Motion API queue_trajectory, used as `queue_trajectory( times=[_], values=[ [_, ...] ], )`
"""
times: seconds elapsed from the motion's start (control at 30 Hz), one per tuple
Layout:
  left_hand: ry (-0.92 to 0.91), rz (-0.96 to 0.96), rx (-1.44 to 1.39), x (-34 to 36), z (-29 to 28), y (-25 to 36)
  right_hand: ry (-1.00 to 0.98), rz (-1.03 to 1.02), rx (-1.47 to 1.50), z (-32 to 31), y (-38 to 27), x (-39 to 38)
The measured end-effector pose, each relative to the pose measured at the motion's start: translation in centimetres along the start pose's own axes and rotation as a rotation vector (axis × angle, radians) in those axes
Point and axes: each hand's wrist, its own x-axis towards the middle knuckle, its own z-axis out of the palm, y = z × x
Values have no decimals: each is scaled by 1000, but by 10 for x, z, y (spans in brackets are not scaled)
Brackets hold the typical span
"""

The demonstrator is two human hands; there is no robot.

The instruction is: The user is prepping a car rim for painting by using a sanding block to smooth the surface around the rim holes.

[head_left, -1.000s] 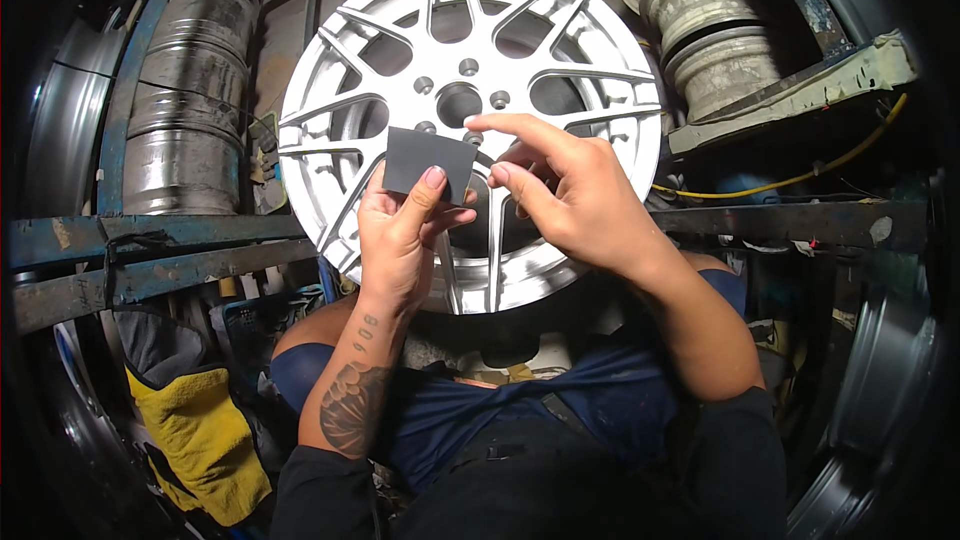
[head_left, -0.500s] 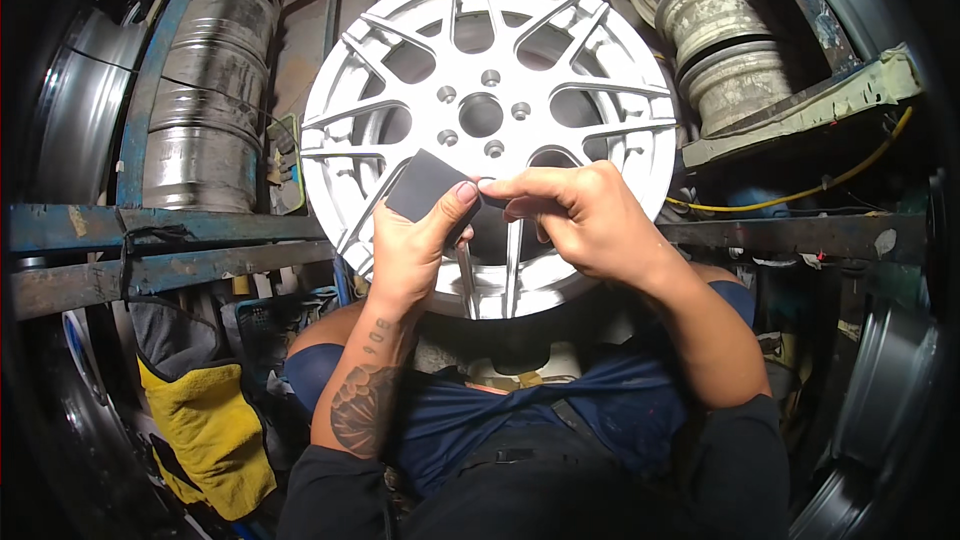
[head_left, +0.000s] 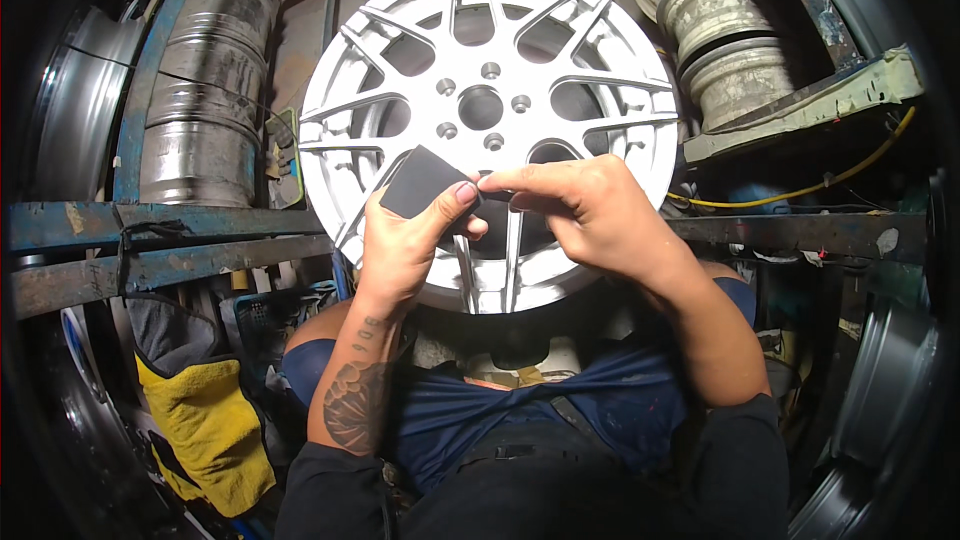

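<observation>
Dim, cluttered workshop, blue-painted rails (head_left: 70, 225) scuffed on the left, stacked rims both sides.

Grip: left hand (head_left: 400, 245) has the grey sheet (head_left: 425, 183) pinched, thumb on top near its right corner, other fingers mostly hidden underneath. Right hand (head_left: 615, 215) is curled, index out, tip right at that same corner. Can't tell if it's pinching the edge or only touching.

Vs 1 s ago: sheet was nearly square-on, right hand apart from it, fingers spread. Now sheet is turned with a corner up, right index brought over to it. Vs 0.5 s ago: practically the same pose.

Sheet sits above the near-left part of the wheel (head_left: 470, 145), which is silver, multi-spoke, lying face up, hub hole visible just beyond the hands. Person's shorts (head_left: 600, 410) at the near side, below the wheel.

Further out: left stack (head_left: 205, 90) is bare metal, right stack (head_left: 735, 80) dull and stained. Yellow hose (head_left: 840, 183) bows under the right ledge (head_left: 860, 90). Yellow-and-grey cloth (head_left: 205, 410) hangs lower left.
</observation>
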Motion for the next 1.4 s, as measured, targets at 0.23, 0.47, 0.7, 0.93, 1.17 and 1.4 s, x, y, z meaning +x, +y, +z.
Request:
queue_trajectory(
  times=[0.23,0.47,0.7,0.93,1.17,1.4],
  values=[
    [76,79,-65,-2,9,-4,146,-65,-104,7,-7,1],
    [47,59,8,-5,7,-2,124,-31,-13,7,-7,0],
    [65,8,-47,-6,9,0,160,-13,-15,14,-5,-1],
    [-27,-26,-40,-10,13,-5,165,4,-147,8,-17,5],
    [-81,-15,-82,-13,15,-10,260,-64,-57,18,-12,7],
    [-382,-267,386,-37,44,-47,703,-27,433,-30,-24,31]
  ],
)
